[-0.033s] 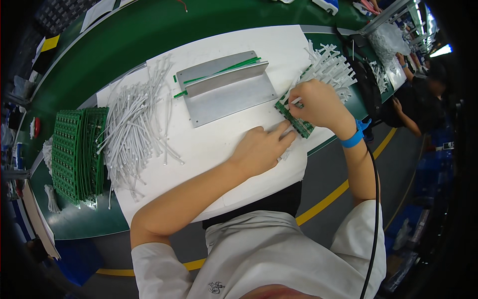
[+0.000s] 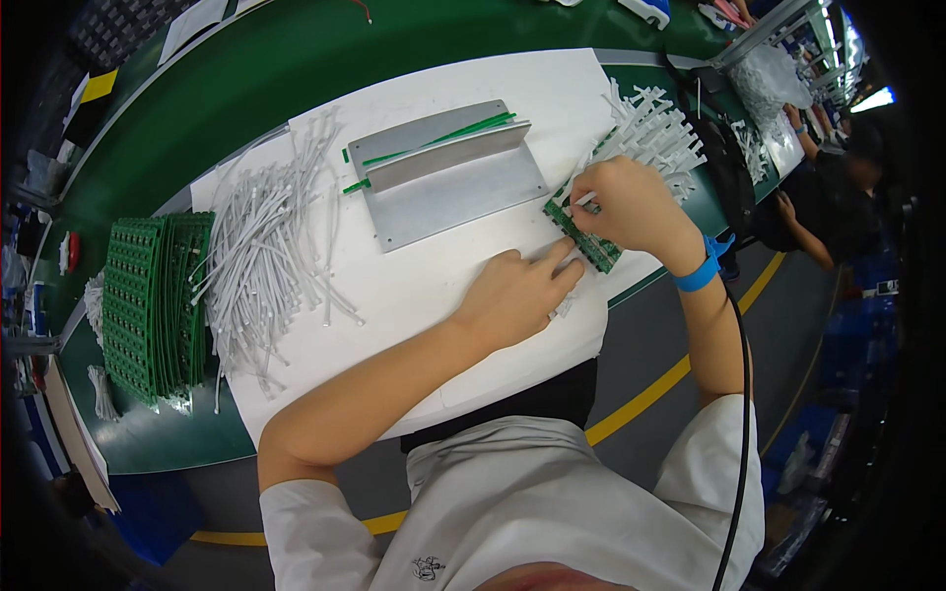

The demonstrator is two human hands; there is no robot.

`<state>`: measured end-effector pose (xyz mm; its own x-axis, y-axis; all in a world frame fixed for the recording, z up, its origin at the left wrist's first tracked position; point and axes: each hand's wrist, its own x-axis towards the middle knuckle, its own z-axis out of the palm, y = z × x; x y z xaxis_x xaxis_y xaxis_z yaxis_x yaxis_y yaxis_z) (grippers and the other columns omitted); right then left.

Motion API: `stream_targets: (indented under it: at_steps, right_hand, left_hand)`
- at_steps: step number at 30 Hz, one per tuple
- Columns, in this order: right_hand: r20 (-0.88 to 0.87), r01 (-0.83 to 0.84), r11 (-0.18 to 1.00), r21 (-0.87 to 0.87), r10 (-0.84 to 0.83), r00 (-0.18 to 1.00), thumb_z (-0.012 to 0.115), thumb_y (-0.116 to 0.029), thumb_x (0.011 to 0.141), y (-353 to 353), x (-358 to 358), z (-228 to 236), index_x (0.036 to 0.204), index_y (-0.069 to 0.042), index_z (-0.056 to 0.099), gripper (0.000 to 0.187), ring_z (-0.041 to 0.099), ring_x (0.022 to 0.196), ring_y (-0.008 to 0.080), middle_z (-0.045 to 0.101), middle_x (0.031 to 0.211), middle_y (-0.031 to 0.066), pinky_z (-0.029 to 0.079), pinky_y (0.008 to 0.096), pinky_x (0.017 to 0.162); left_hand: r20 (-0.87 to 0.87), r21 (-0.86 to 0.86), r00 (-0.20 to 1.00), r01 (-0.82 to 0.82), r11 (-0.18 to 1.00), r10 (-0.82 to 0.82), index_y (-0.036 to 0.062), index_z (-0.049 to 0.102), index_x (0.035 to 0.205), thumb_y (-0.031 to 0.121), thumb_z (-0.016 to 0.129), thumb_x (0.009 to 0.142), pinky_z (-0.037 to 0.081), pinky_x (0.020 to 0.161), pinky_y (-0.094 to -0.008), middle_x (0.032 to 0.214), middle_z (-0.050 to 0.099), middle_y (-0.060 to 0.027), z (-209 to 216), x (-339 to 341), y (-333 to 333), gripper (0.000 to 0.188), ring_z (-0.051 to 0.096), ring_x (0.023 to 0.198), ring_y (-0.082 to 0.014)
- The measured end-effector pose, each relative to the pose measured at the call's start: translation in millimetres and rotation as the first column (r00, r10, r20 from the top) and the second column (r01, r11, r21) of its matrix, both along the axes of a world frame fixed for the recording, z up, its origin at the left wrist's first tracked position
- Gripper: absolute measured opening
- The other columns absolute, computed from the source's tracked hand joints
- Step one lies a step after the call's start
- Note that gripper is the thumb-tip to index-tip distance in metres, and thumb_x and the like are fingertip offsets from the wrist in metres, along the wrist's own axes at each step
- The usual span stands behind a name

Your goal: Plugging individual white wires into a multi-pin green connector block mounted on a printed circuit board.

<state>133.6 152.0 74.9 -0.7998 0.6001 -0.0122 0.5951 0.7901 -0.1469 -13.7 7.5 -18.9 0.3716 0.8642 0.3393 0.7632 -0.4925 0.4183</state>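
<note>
A narrow green circuit board (image 2: 597, 251) lies at the right side of the white sheet, partly under my right hand (image 2: 626, 202). That hand is closed in a pinch on a white cable (image 2: 588, 200), held just over the board. My left hand (image 2: 519, 297) rests on the sheet by the board's near edge, its fingers bent and close together. A small whitish piece shows beneath its fingertips; its kind is hidden. Beyond the right hand, white cables (image 2: 655, 143) fan out in rows.
A grey metal plate with an upright ridge (image 2: 448, 202) stands mid-sheet, green strips (image 2: 443, 138) lying behind the ridge. To the left are a heap of white cables (image 2: 261, 256) and a stack of green circuit boards (image 2: 138, 305). A black cord (image 2: 746, 394) runs along my right arm.
</note>
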Motion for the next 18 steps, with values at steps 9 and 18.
stream_targets:
  at_steps: [9,18]
  right_hand:
    - [0.003,-0.027,1.000,-0.007,0.027,1.000,0.076,-0.016,0.077,2.7,0.3,1.5,0.081,-0.006,0.078,0.010,0.071,0.072,0.0335,0.074,0.078,0.0138,0.056,0.0408,0.066]
    - [0.020,-0.017,0.999,-0.047,0.018,1.000,0.076,-0.016,0.076,5.4,-2.1,2.1,0.081,-0.006,0.079,0.011,0.070,0.071,0.0325,0.075,0.079,0.0114,0.056,0.0401,0.067]
  left_hand:
    - [-0.024,0.068,0.998,-0.052,0.996,0.054,0.0099,0.060,0.117,0.014,0.082,0.063,0.050,0.063,-0.0326,0.145,0.057,-0.0092,1.2,3.8,-4.1,0.059,0.068,0.070,-0.0199]
    - [-0.023,0.072,0.997,-0.071,0.995,0.073,0.0089,0.061,0.105,0.015,0.085,0.061,0.049,0.060,-0.0311,0.148,0.058,-0.0092,-1.6,1.9,-2.4,0.050,0.067,0.065,-0.0187]
